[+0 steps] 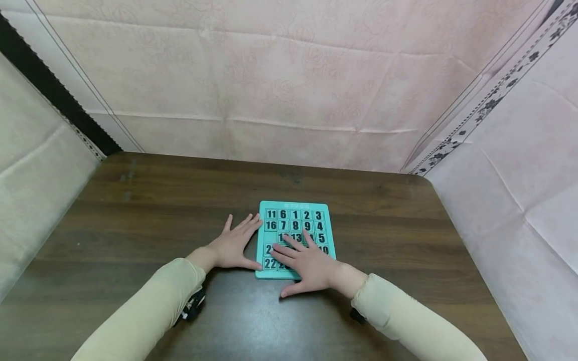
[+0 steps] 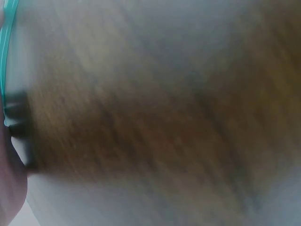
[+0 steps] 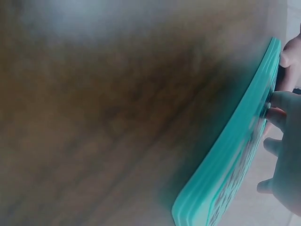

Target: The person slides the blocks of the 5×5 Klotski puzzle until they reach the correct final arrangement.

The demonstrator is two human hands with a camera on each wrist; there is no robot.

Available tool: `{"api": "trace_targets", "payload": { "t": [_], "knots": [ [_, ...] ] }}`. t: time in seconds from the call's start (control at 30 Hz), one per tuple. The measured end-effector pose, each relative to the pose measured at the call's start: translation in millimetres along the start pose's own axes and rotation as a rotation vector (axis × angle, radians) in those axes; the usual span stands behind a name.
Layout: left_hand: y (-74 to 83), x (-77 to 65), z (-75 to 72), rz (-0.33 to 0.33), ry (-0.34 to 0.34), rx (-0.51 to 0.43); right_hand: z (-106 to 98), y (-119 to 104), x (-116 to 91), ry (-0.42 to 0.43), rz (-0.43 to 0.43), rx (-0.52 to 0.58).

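Note:
A teal number slide puzzle (image 1: 295, 219) lies flat on the wooden table, its square tiles printed with black numbers. Along its left edge rests my left hand (image 1: 235, 245), fingers spread, with the fingertips at the upper side and the thumb at the lower left corner. My right hand (image 1: 313, 267) reaches over the lower tiles with fingers spread, covering several numbers, while its thumb points left below the bottom edge. In the right wrist view, the puzzle's thick rim (image 3: 225, 146) shows side-on, with the right fingers (image 3: 281, 121) over the tile face.
The brown wood-grain table (image 1: 180, 195) extends around the puzzle. Pale patterned cloth (image 1: 289, 90) hangs behind its far edge, with more cloth at both sides. Dark devices sit under both wrists, the left one (image 1: 194, 304) more visible.

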State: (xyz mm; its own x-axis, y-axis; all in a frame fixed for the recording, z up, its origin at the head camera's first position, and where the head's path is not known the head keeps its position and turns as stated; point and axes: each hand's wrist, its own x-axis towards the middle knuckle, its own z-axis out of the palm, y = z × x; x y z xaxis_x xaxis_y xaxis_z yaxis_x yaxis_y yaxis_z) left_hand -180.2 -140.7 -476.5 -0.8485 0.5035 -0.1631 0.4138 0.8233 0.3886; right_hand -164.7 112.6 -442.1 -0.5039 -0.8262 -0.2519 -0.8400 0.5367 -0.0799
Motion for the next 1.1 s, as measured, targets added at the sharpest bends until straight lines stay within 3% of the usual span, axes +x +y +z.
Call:
{"api": "trace_targets", "payload": {
  "t": [0.5, 0.73, 0.9, 1.1],
  "knots": [
    [-0.5, 0.0, -0.2, 0.0, -0.002, 0.003, -6, 6, 6, 0.019, -0.009, 0.036],
    [0.0, -0.2, 0.0, -0.003, -0.008, 0.007, -15, 20, 23, 0.016, 0.083, 0.026],
    [0.6, -0.6, -1.0, -0.004, -0.011, 0.007, -15, 27, 31, -0.033, 0.145, 0.023],
    [-0.1, 0.0, -0.1, -0.009, -0.017, 0.005, -13, 27, 32, -0.041, 0.147, 0.019]
  ]
}}
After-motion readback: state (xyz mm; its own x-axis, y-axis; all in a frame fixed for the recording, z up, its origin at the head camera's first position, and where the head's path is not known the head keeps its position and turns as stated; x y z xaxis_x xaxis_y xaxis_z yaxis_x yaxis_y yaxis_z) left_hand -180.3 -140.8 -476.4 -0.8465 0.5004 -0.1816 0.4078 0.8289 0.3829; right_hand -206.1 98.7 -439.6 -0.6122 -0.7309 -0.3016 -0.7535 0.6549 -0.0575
